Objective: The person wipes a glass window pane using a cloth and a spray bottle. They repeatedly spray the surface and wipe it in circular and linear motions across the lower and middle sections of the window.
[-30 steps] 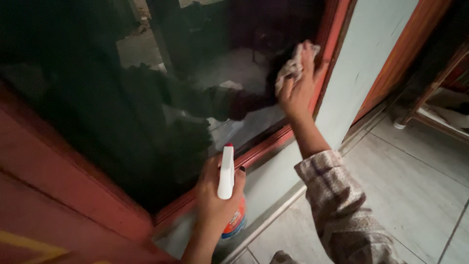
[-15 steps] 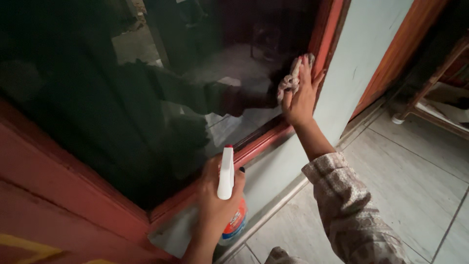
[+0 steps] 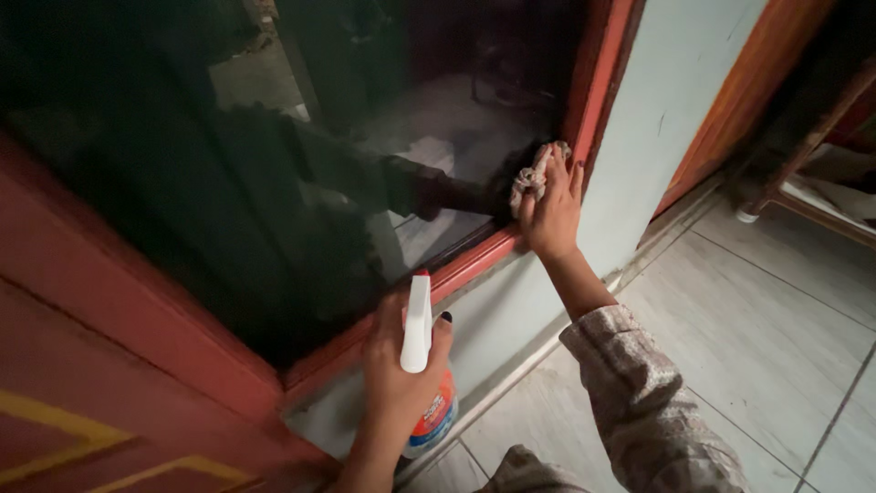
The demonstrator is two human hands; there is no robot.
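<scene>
I see the right hand pressing a cloth on the dark glass at upper center, fingers flat on it. The left hand is closed around a spray bottle at lower center. I think the cloth can catch on the red frame and slip out.

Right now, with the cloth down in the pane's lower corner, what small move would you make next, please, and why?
Probably slide the right hand and cloth leftward along the bottom frame: the cloth sits in the glass's lower right corner, while the left hand holds the spray bottle away from the glass.
</scene>
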